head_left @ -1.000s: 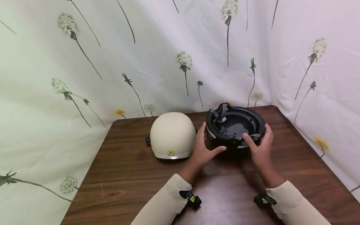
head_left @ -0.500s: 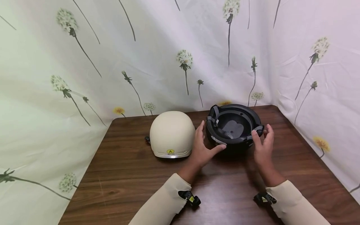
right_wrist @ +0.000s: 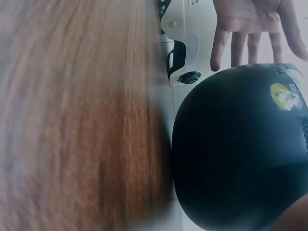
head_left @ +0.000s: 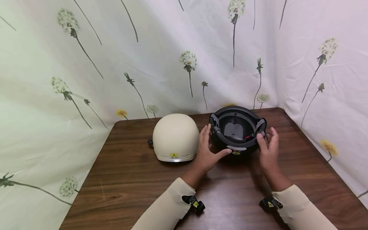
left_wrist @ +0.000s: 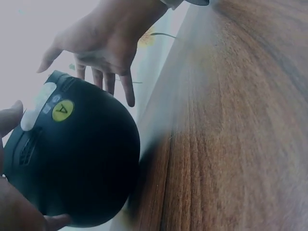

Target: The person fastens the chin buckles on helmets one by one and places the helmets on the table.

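A black helmet (head_left: 234, 129) lies upside down on the table, its hollow inside and grey padding facing up. Its front carries a yellow round sticker (left_wrist: 62, 110) that now faces the person. Along the left of the shell, my left hand (head_left: 206, 153) touches it with outstretched fingers, the thumb near the front rim. My right hand (head_left: 268, 153) is at the right side, thumb by the rim and strap, fingers extended along the shell. A small red piece (head_left: 247, 137) shows inside. Just left of my left hand, a cream helmet (head_left: 175, 137) stands dome up.
The brown wooden table (head_left: 129, 185) ends at a dandelion-print cloth (head_left: 161, 64) behind and along the sides. A dark buckle (head_left: 150, 142) sticks out left of the cream helmet. Straps with small black devices (head_left: 198, 205) sit on both sleeves.
The black helmet has turned between my hands, bringing its sticker round to the front. My right thumb has shifted outward to the rim's right side. The cream helmet stays put.
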Motion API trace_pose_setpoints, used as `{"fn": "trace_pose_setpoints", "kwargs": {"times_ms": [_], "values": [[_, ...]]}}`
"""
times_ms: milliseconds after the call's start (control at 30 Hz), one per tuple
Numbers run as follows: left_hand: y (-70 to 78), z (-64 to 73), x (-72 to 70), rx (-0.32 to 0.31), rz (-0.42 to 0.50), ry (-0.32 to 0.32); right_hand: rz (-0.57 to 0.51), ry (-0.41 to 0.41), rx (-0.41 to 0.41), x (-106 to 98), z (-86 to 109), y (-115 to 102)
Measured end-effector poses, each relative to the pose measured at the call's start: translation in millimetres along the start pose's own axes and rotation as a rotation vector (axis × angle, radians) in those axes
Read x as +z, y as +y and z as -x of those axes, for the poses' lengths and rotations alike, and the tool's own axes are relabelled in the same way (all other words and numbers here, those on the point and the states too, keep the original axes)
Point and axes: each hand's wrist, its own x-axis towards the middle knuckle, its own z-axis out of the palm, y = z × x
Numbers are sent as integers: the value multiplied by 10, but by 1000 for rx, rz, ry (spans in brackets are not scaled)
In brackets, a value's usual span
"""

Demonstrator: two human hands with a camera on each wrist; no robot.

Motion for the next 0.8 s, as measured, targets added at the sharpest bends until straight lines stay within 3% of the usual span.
{"fn": "trace_pose_setpoints", "kwargs": {"times_ms": [267,500,800], "values": [[-24,6,1,-74,74,-11,-9,5,-24,36,-12,-12],[-66,-8,52,-85,183,-38,-3,-40,-26,41,-5,17],[-71,-3,48,-90,166,-38,161,-46,-24,31,-13,62]]}}
